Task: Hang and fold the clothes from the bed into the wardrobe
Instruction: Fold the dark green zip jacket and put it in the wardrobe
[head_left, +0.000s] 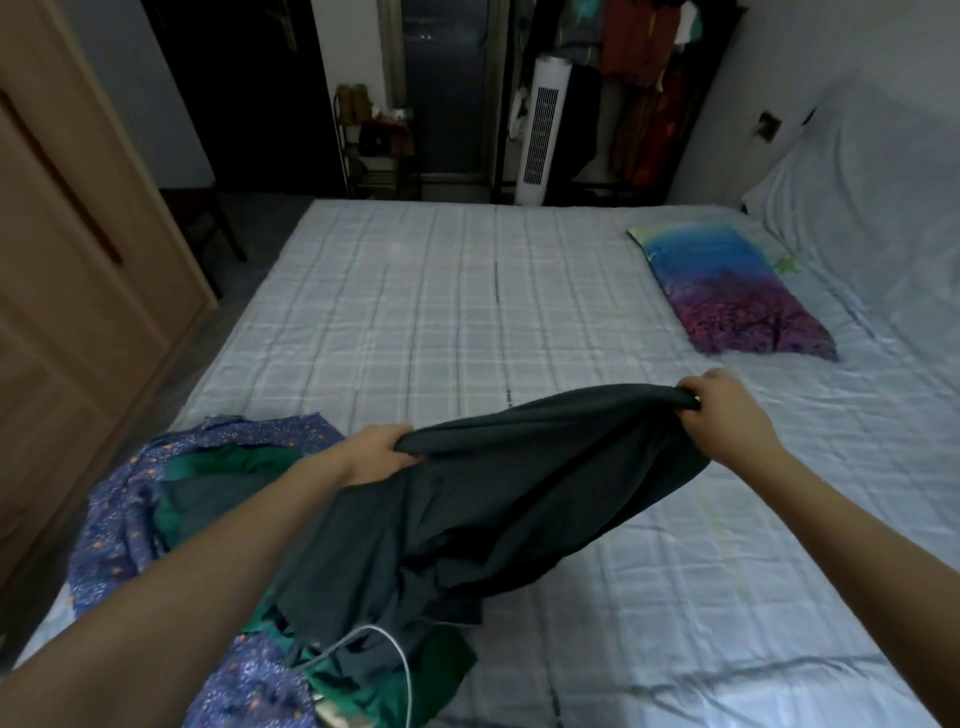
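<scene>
My dark grey cloth garment (498, 499) overlies green fabric (234, 460) and blue star-speckled cloth (119, 525); pale checked bedsheet (415, 312).

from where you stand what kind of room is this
Most likely a home bedroom. A bed with a checked sheet fills the view, a colourful pillow lies on it, and clothes hang on an open rack at the far wall. Both hands hold a dark garment.

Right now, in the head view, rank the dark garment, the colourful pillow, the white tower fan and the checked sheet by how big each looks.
1. Checked sheet
2. Dark garment, though nearness to the camera inflates it
3. Colourful pillow
4. White tower fan, far off, so it looks smallest
</scene>
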